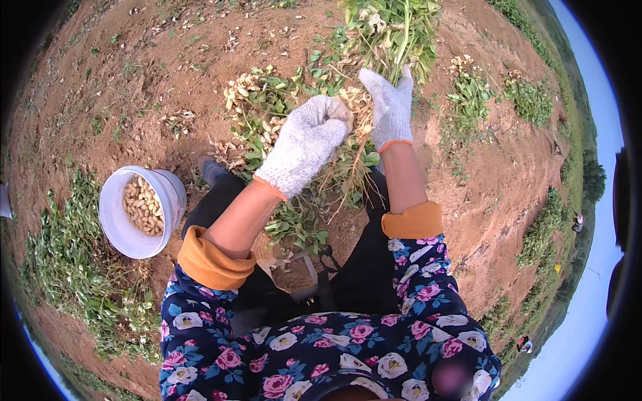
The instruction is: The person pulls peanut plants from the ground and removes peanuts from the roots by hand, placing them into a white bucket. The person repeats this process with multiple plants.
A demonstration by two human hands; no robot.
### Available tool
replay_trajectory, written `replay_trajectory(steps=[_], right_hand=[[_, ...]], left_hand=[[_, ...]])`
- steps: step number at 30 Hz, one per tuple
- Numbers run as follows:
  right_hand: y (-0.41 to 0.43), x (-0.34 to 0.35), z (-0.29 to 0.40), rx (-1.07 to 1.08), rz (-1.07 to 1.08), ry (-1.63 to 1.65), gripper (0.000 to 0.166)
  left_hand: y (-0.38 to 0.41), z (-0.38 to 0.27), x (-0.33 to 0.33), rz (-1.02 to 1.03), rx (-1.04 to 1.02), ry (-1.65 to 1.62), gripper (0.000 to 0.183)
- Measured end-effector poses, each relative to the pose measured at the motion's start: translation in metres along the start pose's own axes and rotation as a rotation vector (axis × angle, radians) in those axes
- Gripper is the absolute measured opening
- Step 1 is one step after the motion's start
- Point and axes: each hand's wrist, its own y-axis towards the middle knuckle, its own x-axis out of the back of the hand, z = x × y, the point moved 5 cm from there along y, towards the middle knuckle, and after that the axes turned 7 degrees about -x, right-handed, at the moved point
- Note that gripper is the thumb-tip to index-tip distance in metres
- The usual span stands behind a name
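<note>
Both hands wear whitish knit gloves with orange cuffs. My right hand (391, 108) grips the stems of an uprooted peanut plant (401, 40), its leaves pointing away from me and its roots towards me. My left hand (308, 145) is closed at the pod cluster (362, 113) beside the roots; its soiled fingertips hide what they pinch. More peanut plants with pods (241, 90) lie under and beyond my left hand. A white plastic bucket (113, 215), tilted in view, stands to the left with picked peanuts (143, 205) inside.
Bare reddish soil (150, 65) surrounds me. A heap of leafy plants (75, 250) lies by the bucket. At right are more uprooted peanut plants (469, 97) and a green row (541, 235). My legs are spread around the near plants. Small figures, apparently people (578, 222), show far right.
</note>
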Motion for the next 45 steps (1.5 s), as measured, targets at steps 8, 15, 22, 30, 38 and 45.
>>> replay_trajectory(steps=[8,15,22,30,38,45], right_hand=[[-0.004,-0.005,0.002,-0.054,0.09,0.091,0.095],[-0.007,-0.006,0.008,-0.025,0.156,0.045,0.092],[-0.007,-0.007,0.004,-0.082,0.204,0.16,0.093],[-0.012,-0.014,0.005,-0.183,0.148,0.077,0.098],[-0.004,-0.009,-0.007,-0.27,0.168,0.036,0.098],[-0.006,-0.012,-0.004,-0.189,0.166,0.044,0.042]], left_hand=[[0.007,0.007,0.004,0.043,-0.018,0.539,0.027],[0.009,0.005,-0.002,0.049,-0.068,0.485,0.029],[0.005,-0.012,-0.013,0.176,-0.18,0.383,0.026],[0.003,-0.008,-0.011,0.24,-0.265,0.481,0.018],[0.001,-0.013,-0.014,0.225,-0.299,0.56,0.024],[-0.001,-0.011,-0.015,0.229,-0.299,0.563,0.02]])
